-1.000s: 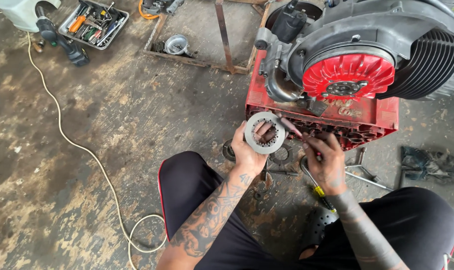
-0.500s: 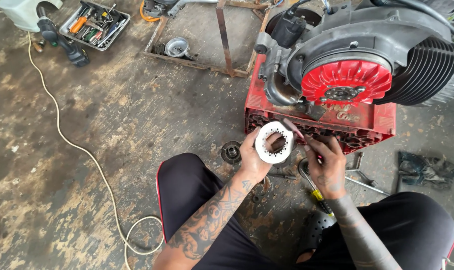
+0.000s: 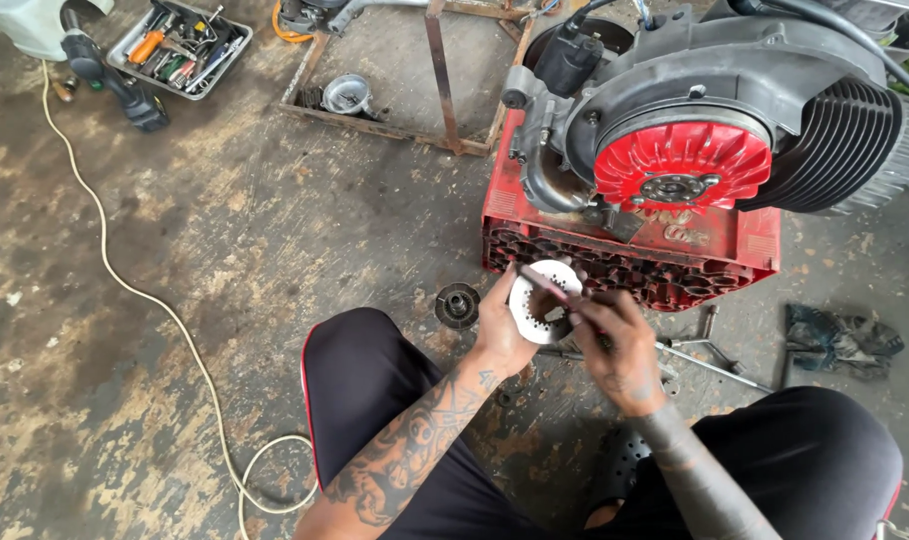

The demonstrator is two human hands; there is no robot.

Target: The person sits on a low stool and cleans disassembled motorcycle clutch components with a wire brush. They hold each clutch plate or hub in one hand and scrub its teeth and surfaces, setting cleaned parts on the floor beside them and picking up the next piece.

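disc and thin tool held over the floor by the crate

a pale round disc (image 3: 542,300), pierced with small holes, is held upright in the left hand (image 3: 501,325), whose fingers are curled around its left edge. a thin dark tool (image 3: 541,281) is laid across the face of the disc and is pinched in the right hand (image 3: 619,345), the fingers closed tightly on it. both hands are kept close together, just in front of the red crate (image 3: 634,255) and above the knees.

an engine (image 3: 719,120) with a red fan (image 3: 682,165) and grey fins is carried on top of the crate. what lies inside the crate cannot be told, since only its latticed front is seen.

a small dark round part (image 3: 457,305) is set on the floor (image 3: 224,260) just left of the left hand. metal wrenches (image 3: 709,350) are laid on the floor to the right of the right hand, and a dark rag (image 3: 839,338) is seen beyond them.

at the far left a grey tray (image 3: 181,42) is filled with hand tools, among them ones with orange and green handles. a rusty frame (image 3: 394,95) is laid near it, and a round metal bowl (image 3: 347,95) is seen within the frame. a pale cord (image 3: 144,300) is run across the floor from the upper left and looped near the left knee.
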